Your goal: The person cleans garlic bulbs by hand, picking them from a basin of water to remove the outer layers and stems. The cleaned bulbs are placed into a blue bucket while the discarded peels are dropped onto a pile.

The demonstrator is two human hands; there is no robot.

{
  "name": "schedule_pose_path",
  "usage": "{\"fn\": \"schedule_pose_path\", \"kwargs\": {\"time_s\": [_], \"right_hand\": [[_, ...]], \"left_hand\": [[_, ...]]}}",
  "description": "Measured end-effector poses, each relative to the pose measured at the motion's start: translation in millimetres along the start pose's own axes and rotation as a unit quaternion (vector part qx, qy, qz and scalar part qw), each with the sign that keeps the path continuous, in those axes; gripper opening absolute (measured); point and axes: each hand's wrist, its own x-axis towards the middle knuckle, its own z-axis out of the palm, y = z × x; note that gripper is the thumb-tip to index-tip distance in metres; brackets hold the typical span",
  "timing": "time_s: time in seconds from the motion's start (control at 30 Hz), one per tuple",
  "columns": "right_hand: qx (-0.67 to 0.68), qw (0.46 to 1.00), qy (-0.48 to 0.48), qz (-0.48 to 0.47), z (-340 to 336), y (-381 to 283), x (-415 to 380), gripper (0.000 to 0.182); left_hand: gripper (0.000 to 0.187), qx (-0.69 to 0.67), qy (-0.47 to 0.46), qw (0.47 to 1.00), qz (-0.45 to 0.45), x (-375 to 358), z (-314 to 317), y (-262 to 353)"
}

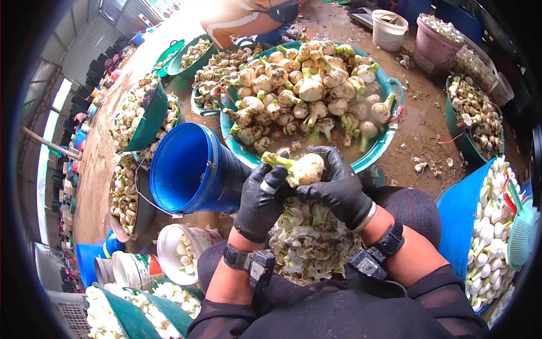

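In front of my lap, both gloved hands hold one pale garlic-like bulb (309, 169) with a short green stem pointing left. My left hand (262, 195), in a black glove with a pale band on a finger, grips it at the stem side. The fingers of my right hand (341, 189) are curled round its round end. Whether a small tool is in either hand is hidden. Below the hands lies a heap of pale peelings (310, 237). Just beyond stands a large green basin (389, 133) with cloudy water and a pile of dirty, stemmed bulbs (310, 87).
A blue bucket (189, 169) tilts at my left, beside a white bucket (178, 254) with some bulbs. At my right, a blue container (460, 212) holds cleaned white bulbs, with a light-green strainer (520, 237) on it. A person (248, 22) crouches beyond the basin.
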Motion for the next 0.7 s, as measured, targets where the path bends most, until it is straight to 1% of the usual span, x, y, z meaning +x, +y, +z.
{"fn": "schedule_pose_path", "kwargs": {"time_s": [0.03,0.07,0.1,0.13,0.2,0.23,0.27,0.3,0.33,0.37,0.4,0.43,0.47,0.5,0.53,0.57,0.6,0.63,0.67,0.7], "right_hand": [[-0.001,1.000,0.001,0.001,0.9,2.1,-0.2,0.062],[0.004,1.000,-0.003,-0.014,1.1,4.6,-0.3,0.056],[0.008,0.999,-0.005,-0.030,0.8,5.4,-0.4,0.050],[0.008,0.999,-0.004,-0.031,-0.4,1.7,-0.6,0.050],[0.072,0.989,-0.017,0.129,-1.8,-11.6,-1.0,0.035],[0.059,0.988,-0.015,0.139,1.3,-15.4,-1.2,0.034],[0.060,0.988,-0.014,0.140,-2.3,-14.2,-1.1,0.034],[0.098,0.967,-0.045,0.232,-7.8,-11.3,-1.6,0.035],[0.134,0.934,-0.077,0.322,-10.4,-9.9,-1.4,0.037],[0.168,0.909,-0.099,0.369,-7.7,-7.0,-4.0,0.036],[0.179,0.907,-0.114,0.364,-4.4,-5.9,-8.1,0.035],[0.192,0.904,-0.132,0.358,-3.7,-8.5,-8.6,0.035],[0.205,0.901,-0.150,0.351,-4.1,-10.7,-8.9,0.036],[0.204,0.901,-0.149,0.351,-4.6,-11.7,-8.8,0.036],[0.190,0.924,-0.123,0.309,-5.4,-14.2,-7.7,0.038],[0.175,0.943,-0.095,0.265,-6.0,-16.7,-5.9,0.040],[0.175,0.944,-0.095,0.262,-6.1,-20.1,-3.4,0.040],[0.128,0.958,-0.084,0.242,-5.5,-22.9,-2.0,0.043],[0.080,0.969,-0.072,0.224,-5.3,-23.3,-1.9,0.046],[0.049,0.974,-0.069,0.208,-5.6,-22.0,-2.8,0.048]], "left_hand": [[0.026,0.094,0.023,0.995,0.016,0.0,0.2,-1.9],[0.026,0.093,0.022,0.995,0.016,0.7,3.0,-1.3],[0.023,0.004,0.016,1.000,-0.002,1.8,7.1,0.7],[0.022,-0.085,0.010,0.996,-0.019,2.4,9.4,1.9],[0.021,-0.082,0.005,0.996,-0.028,2.6,1.1,-1.7],[0.021,0.016,0.010,1.000,0.010,2.5,-2.0,-3.4],[0.021,0.115,0.015,0.992,0.046,2.7,-7.0,-6.5],[0.022,0.133,-0.018,0.984,0.119,6.4,-16.1,-9.6],[0.025,0.275,0.008,0.933,0.231,9.1,-17.5,-14.6],[0.026,0.266,-0.014,0.937,0.228,8.8,-18.4,-17.7],[0.027,0.257,-0.035,0.940,0.224,7.5,-18.3,-19.7],[0.028,0.182,-0.052,0.957,0.220,6.8,-14.7,-23.1],[0.028,0.181,-0.051,0.957,0.220,5.4,-15.5,-20.7],[0.030,0.098,-0.017,0.988,0.114,3.3,-15.8,-13.6],[0.033,0.013,0.017,1.000,0.007,3.4,-17.1,-7.8],[0.038,0.087,-0.029,0.994,0.066,-0.5,-22.4,-8.3],[0.044,0.068,-0.068,0.995,0.001,-3.3,-27.3,-1.7],[0.045,-0.035,-0.073,0.996,-0.042,-6.8,-16.4,8.1],[0.045,-0.138,-0.075,0.984,-0.085,-9.9,-5.7,13.9],[0.045,-0.139,-0.074,0.984,-0.087,-9.3,-3.0,10.9]]}}
